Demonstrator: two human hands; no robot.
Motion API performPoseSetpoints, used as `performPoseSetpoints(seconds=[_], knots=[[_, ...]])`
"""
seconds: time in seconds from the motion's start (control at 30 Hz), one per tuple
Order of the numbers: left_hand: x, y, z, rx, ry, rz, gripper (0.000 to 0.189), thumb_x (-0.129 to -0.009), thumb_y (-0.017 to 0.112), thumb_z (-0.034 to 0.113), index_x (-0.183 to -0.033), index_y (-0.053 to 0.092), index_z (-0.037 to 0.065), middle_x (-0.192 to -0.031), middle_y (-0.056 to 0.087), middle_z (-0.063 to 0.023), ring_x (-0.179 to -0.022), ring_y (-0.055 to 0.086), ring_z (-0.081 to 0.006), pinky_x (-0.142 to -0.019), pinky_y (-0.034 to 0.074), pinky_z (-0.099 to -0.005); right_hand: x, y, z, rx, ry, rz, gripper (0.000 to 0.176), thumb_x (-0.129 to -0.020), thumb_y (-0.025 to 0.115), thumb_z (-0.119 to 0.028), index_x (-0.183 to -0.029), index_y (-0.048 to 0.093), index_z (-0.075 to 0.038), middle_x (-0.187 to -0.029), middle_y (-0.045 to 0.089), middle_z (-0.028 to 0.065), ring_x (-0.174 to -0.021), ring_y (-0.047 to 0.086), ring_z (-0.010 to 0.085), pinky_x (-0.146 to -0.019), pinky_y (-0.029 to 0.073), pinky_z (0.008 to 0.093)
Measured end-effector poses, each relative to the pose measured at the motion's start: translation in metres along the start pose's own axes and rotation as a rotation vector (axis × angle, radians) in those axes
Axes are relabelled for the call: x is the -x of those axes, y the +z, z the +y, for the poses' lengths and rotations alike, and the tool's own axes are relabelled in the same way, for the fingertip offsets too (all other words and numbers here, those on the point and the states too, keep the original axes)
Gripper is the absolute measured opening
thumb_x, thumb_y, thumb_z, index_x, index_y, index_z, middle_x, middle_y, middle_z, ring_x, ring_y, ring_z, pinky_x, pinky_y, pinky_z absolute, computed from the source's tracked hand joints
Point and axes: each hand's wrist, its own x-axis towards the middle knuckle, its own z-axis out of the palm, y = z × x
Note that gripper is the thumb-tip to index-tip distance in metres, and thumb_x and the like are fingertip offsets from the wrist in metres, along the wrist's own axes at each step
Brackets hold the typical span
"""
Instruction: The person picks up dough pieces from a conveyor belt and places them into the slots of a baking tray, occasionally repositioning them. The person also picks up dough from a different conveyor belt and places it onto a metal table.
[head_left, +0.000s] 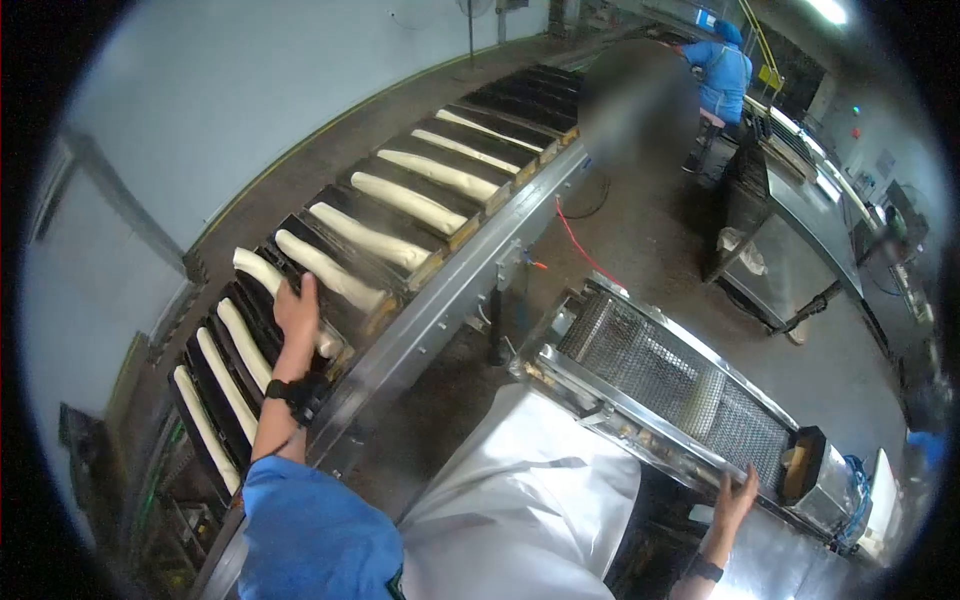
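Long pale dough strips [398, 205] lie in dark trays [330, 193] lined up along a metal conveyor [470, 255]. My left hand [297, 312] rests on one of these strips [258, 268], in a tray on the left part of the line, its thumb and fingers apart. Lower right, my right hand [737, 492] is beside the near edge of a mesh belt [640, 350], fingers spread and nothing in them. On that belt lies a pale piece [703, 400], blurred.
A metal box with blue cable [832, 490] sits at the mesh belt's right end. Farther off are a co-worker in blue [722, 75], a metal table [800, 235] and a red hose [590, 255]. A white apron [530, 490] covers my front.
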Motion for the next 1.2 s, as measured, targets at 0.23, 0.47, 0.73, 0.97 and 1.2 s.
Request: performPoseSetpoints(seconds=[0.23, 0.47, 0.73, 0.97, 1.2], knots=[[-0.001, -0.062, -0.039, 0.232, -0.589, -0.213, 0.073, -0.09, 0.058, 0.056, -0.116, 0.054, -0.013, -0.11, 0.06, -0.0206, -0.092, 0.056, -0.0264, -0.085, 0.044, -0.0366, 0.019, 0.001, 0.072, 0.501, 0.262, 0.176, 0.063, -0.096, 0.055, -0.037, -0.144, 0.037, 0.0, -0.147, 0.035, 0.0283, -0.136, 0.036, 0.042, -0.111, 0.032, 0.0464], [-0.019, -0.134, 0.006, 0.189, -0.254, -0.181, 0.054, -0.097, 0.051, 0.048, -0.11, 0.065, -0.002, -0.107, 0.066, -0.0163, -0.101, 0.061, -0.028, -0.089, 0.043, -0.0376, 0.01, -0.013, 0.048, 0.676, 0.346, 0.087, 0.069, -0.101, 0.038, -0.049, -0.148, 0.027, 0.0, -0.151, 0.027, 0.0295, -0.138, 0.033, 0.0419, -0.113, 0.031, 0.047], [0.006, -0.057, 0.117, 0.308, 0.176, -0.292, 0.04, -0.096, 0.055, 0.032, -0.115, 0.063, -0.002, -0.112, 0.065, -0.021, -0.109, 0.06, -0.0333, -0.096, 0.043, -0.0377, 0.018, -0.026, 0.033, 0.622, 0.337, 0.064, 0.067, -0.102, 0.035, -0.049, -0.15, 0.027, -0.002, -0.153, 0.027, 0.0264, -0.138, 0.031, 0.0403, -0.115, 0.025, 0.0468], [0.045, 0.02, 0.218, 0.174, 0.526, -0.484, 0.05, -0.095, 0.056, 0.031, -0.13, 0.051, -0.005, -0.136, 0.048, -0.025, -0.133, 0.038, -0.0391, -0.113, 0.029, -0.0459, 0.036, -0.037, 0.03, 0.664, 0.379, -0.027, 0.069, -0.097, 0.047, -0.044, -0.15, 0.027, -0.003, -0.156, 0.025, 0.0208, -0.145, 0.021, 0.0348, -0.118, 0.016, 0.0477], [0.026, 0.164, 0.208, 0.114, 0.61, -0.664, 0.059, -0.095, 0.057, 0.032, -0.139, 0.041, -0.004, -0.144, 0.04, -0.0262, -0.136, 0.034, -0.0405, -0.113, 0.026, -0.0486, 0.06, -0.041, 0.002, 0.428, 0.424, 0.102, 0.076, -0.089, 0.061, -0.041, -0.147, 0.031, 0.0, -0.152, 0.027, 0.0262, -0.144, 0.023, 0.037, -0.117, 0.014, 0.0528]])
